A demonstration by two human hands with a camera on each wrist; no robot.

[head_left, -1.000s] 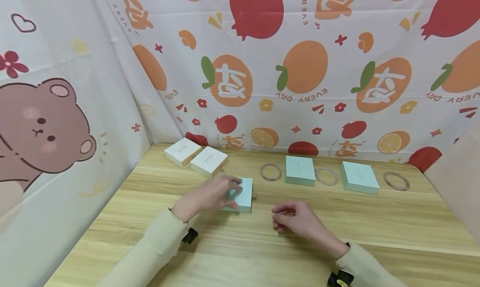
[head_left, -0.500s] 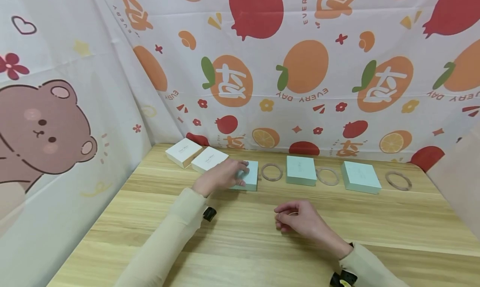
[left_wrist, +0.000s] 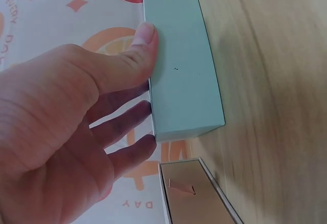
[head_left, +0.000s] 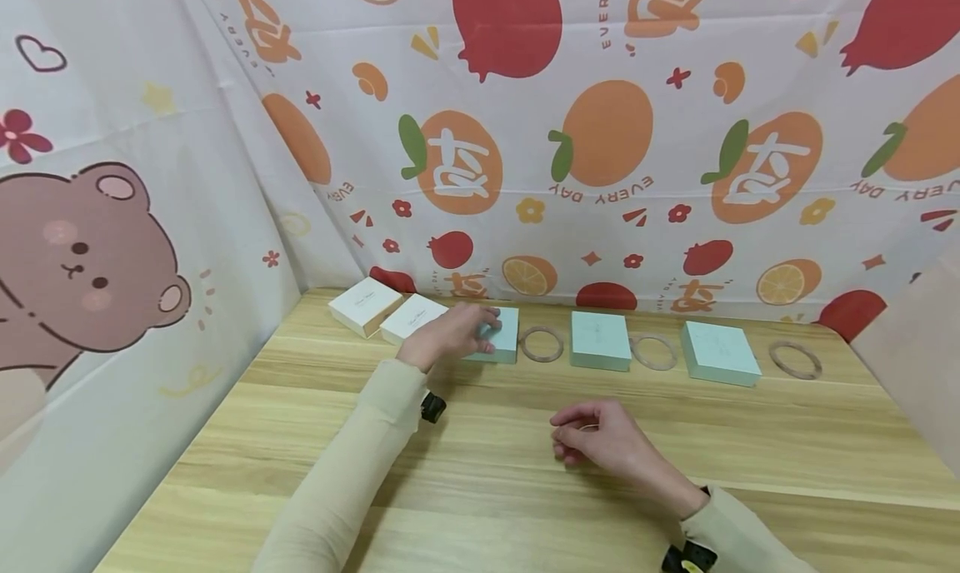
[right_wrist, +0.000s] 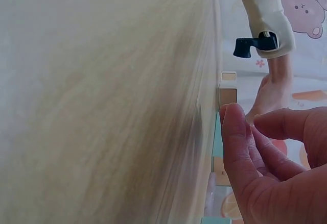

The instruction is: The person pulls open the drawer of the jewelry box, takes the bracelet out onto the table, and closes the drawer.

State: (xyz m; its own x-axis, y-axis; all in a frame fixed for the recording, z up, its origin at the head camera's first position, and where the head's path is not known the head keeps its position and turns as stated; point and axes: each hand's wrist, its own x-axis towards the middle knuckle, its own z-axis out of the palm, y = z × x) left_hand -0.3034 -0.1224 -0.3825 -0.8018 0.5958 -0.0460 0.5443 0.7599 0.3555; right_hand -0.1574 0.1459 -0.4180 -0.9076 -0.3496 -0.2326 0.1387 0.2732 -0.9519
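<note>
My left hand (head_left: 452, 333) rests on a flat mint-green box (head_left: 507, 330) at the back of the table. In the left wrist view, the thumb and fingertips touch the upper edge of the mint-green box (left_wrist: 188, 66), and the long front side shows below them. Just right of the box lies a thin round bangle (head_left: 542, 361). My right hand (head_left: 607, 440) is held over the front middle of the table with fingers loosely bent. Seen in the right wrist view, the right hand (right_wrist: 271, 178) has nothing between thumb and fingers.
Two white boxes (head_left: 365, 302) with small print sit at the back left, partly behind the left hand. Further right stand a second mint box (head_left: 600, 336) and a third mint box (head_left: 720, 351), with a bangle (head_left: 653, 368) between them and another bangle (head_left: 796, 377) at the end.
My left hand has slid the mint-green box back and slightly right, to beside the first bangle and roughly in line with the others. The right hand has hardly moved.
</note>
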